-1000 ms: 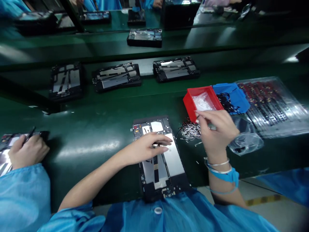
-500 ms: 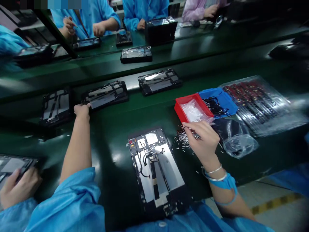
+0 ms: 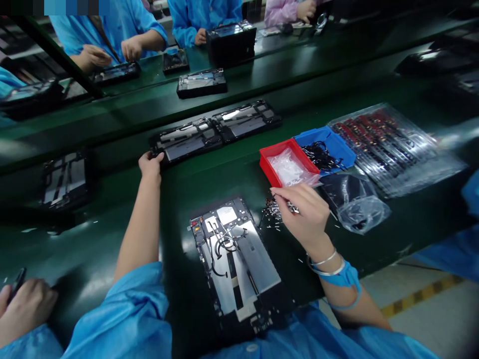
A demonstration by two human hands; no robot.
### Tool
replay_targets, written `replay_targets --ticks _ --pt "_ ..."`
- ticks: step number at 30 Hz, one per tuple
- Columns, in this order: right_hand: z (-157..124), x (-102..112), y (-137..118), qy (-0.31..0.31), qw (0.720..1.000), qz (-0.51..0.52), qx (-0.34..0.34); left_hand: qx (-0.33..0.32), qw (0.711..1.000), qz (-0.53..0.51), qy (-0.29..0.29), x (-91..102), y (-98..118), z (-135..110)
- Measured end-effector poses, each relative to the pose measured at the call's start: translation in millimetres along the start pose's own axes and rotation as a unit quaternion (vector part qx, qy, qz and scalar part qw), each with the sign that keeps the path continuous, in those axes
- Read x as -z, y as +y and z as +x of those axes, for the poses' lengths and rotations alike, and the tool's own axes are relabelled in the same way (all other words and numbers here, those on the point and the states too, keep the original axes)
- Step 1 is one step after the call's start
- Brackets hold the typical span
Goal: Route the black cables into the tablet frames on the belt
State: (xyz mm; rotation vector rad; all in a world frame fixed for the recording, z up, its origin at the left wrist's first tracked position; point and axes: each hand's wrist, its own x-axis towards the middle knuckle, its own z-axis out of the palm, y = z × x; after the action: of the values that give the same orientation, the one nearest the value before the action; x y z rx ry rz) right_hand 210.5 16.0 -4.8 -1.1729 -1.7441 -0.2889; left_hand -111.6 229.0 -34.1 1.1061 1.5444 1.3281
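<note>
Across the green belt, the left hand (image 3: 150, 163) grips the left end of a far frame (image 3: 187, 141). Half a second ago that frame lay apart from the next frame (image 3: 247, 118); now the two touch. The right hand (image 3: 303, 214) stays over the scattered small metal parts (image 3: 270, 215), just below the red bin (image 3: 266, 168), fingertips pinched shut on something too small to tell. The open tablet chassis (image 3: 234, 264) lies untouched between both arms, nearest the body.
</note>
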Motion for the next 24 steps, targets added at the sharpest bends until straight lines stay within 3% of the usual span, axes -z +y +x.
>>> replay_targets --ticks 3,6,8,10,13,17,20,24 --pt "-2 -3 0 -0.009 1.000 0.003 -0.005 0.054 0.995 -0.068 0.038 -43.5 11 -3" --pt "-3 -5 1 -0.012 1.000 0.011 -0.007 0.124 0.984 -0.125 0.003 -83.5 28 -9" --pt "-3 -4 1 -0.013 1.000 0.013 -0.008 0.165 0.975 -0.149 -0.025 -98.3 42 -20" --pt "-2 -3 0 -0.011 1.000 0.016 -0.010 0.184 0.968 -0.167 -0.040 -99.3 55 -39" --pt "-2 3 -2 0.000 0.999 0.034 -0.033 0.170 0.966 -0.193 -0.032 -73.3 70 -89" --pt "-2 11 -5 0.011 0.988 0.082 -0.132 0.145 0.973 -0.180 -0.015 -8.9 75 -200" --pt "-1 15 -5 0.020 0.974 0.131 -0.184 0.213 0.968 -0.130 0.016 30.0 63 -293" --pt "0 14 -1 0.030 0.962 0.177 -0.207 0.263 0.956 -0.125 0.032 44.4 33 -383"
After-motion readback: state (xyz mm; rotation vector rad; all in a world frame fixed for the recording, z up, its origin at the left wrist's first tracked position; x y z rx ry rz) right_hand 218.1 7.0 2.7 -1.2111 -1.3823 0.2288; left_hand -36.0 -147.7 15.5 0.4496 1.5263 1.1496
